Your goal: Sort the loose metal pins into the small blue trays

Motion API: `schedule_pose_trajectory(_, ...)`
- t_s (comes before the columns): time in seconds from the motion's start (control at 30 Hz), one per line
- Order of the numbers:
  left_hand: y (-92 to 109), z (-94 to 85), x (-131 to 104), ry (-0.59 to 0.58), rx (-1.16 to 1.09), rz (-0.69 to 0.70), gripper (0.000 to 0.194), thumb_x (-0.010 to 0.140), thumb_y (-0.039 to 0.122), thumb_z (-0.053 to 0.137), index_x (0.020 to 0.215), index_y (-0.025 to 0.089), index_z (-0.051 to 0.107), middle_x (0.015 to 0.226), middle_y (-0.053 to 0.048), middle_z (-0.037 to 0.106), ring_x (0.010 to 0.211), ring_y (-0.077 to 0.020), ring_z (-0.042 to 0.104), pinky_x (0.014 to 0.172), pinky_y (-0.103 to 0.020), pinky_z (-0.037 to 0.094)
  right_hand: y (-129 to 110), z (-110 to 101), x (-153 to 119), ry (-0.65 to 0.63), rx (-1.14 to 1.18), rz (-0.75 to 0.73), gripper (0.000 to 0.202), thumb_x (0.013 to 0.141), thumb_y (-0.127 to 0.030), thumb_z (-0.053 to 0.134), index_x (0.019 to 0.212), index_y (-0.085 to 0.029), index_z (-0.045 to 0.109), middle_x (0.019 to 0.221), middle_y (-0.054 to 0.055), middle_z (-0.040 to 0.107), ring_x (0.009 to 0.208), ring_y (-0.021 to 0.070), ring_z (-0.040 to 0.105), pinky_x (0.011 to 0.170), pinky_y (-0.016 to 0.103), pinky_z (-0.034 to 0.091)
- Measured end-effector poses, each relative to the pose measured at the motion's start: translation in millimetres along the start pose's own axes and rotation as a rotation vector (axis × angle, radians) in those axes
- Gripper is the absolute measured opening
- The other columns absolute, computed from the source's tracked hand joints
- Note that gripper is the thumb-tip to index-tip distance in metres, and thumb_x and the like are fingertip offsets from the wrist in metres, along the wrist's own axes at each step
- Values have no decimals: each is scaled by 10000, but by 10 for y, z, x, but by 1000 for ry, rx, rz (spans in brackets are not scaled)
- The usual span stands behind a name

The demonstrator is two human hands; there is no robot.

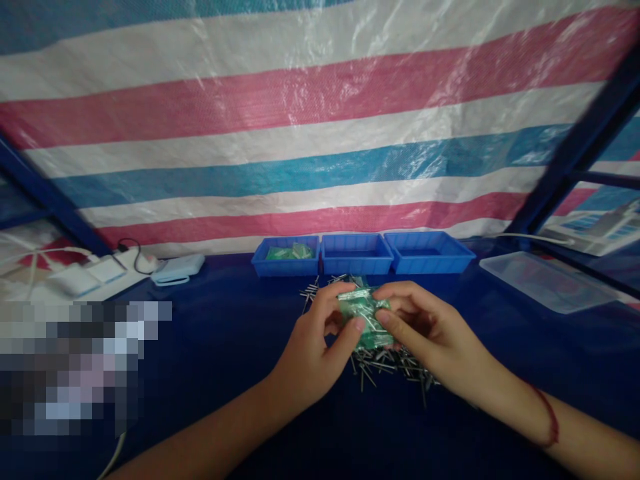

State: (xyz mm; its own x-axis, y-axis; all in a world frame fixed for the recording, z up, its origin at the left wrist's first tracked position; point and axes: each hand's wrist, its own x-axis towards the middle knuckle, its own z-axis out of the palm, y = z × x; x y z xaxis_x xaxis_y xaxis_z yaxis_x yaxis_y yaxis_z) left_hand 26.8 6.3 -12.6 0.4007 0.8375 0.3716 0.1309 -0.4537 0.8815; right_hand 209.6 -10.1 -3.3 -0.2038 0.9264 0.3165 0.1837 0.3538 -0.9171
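Observation:
Between my two hands is a small clear and green plastic packet [367, 319], its shiny film wrinkled; I cannot make out what is inside. My left hand [327, 340] grips its left side, thumb on the near face. On the right side, my right hand [425, 323] pinches it between thumb and fingers. Beneath and behind the hands lies a loose pile of thin metal nails or screws [373, 367], partly hidden by them. Similar green packets [291, 252] lie in the left blue tray [285, 268] beyond.
A middle blue tray [357, 265] and a right blue tray [430, 265] continue the row. At right lies a translucent plastic lid [537, 280]. A power strip [113, 277] with plugs and a light blue case [177, 269] sit at left. Striped sheeting [300, 100] hangs behind the table.

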Motion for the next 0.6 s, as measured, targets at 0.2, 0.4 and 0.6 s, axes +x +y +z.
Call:
schedule_pose_trajectory(0.2, -186, -498, 455, 419, 343, 60, 230, 856, 315, 530, 1042, 186, 489, 752, 6, 597, 657, -122, 572, 637, -233, 445, 14, -264, 120, 86, -334, -89, 327, 863, -391, 515, 1124, -198, 473, 825, 27, 614, 626, 121, 580, 532, 251, 474)
schedule_pose_trajectory(0.4, -397, -990, 830, 466, 775, -2, 252, 836, 299, 522, 1022, 136, 575, 875, -84, 637, 827, -222, 603, 803, -369, 453, -29, -601, 222, -190, -891, -82, 238, 880, -361, 457, 861, -194, 625, 728, 31, 651, 596, 147, 595, 574, 303, 455)
schedule_pose_trajectory(0.6, -419, -784, 682, 456, 1017, 53, 344, 823, 271, 535, 1151, 172, 557, 1196, -138, 508, 1139, -319, 445, 946, -497, 355, 35, -847, 106, -307, -1045, -10, 388, 769, -549, 565, 876, -187, 657, 733, 66, 683, 605, 202, 645, 512, 317, 480)
